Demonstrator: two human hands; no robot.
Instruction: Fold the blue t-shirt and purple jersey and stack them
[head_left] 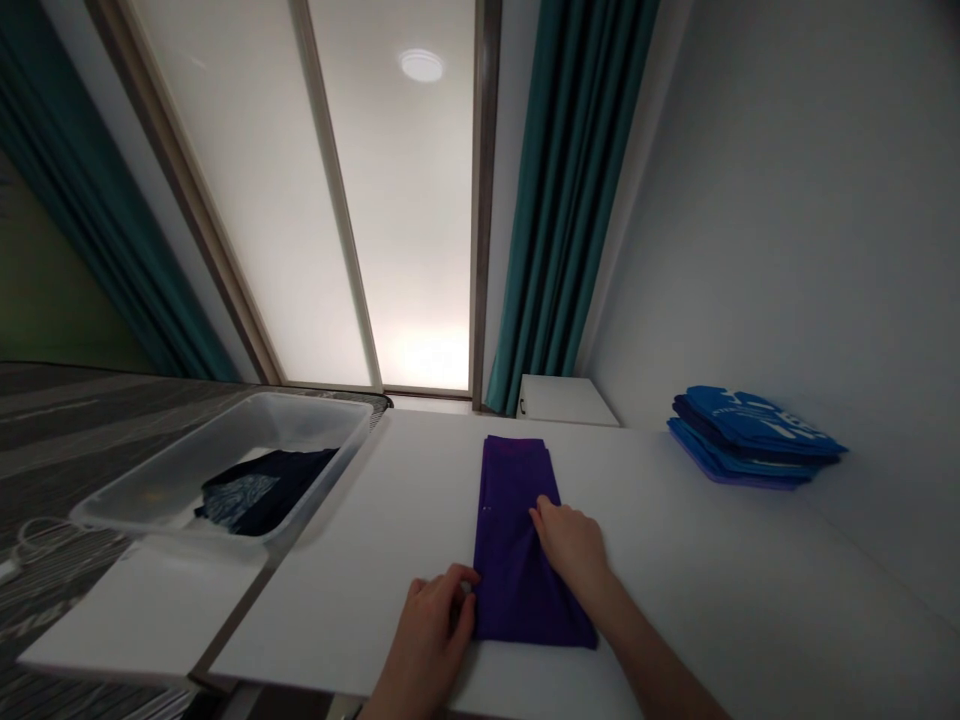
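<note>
A folded purple garment (516, 560) lies in a long strip on the white table, its narrow ends pointing toward and away from me. My left hand (435, 620) is at its left edge near the close end, with thumb and forefinger closed on the fabric's border. Across the strip, my right hand (574, 545) rests on the right edge about halfway along. Its fingers are curled in and pinch the cloth, and creases run from that spot toward the near end. The fingertips of both hands are partly hidden.
A stack of folded blue and purple garments (754, 440) sits at the right by the wall. To the left, a translucent plastic bin (150, 500) holds a dark patterned garment (270, 490). A small white cabinet (566, 400) stands beyond the table's far edge (420, 425).
</note>
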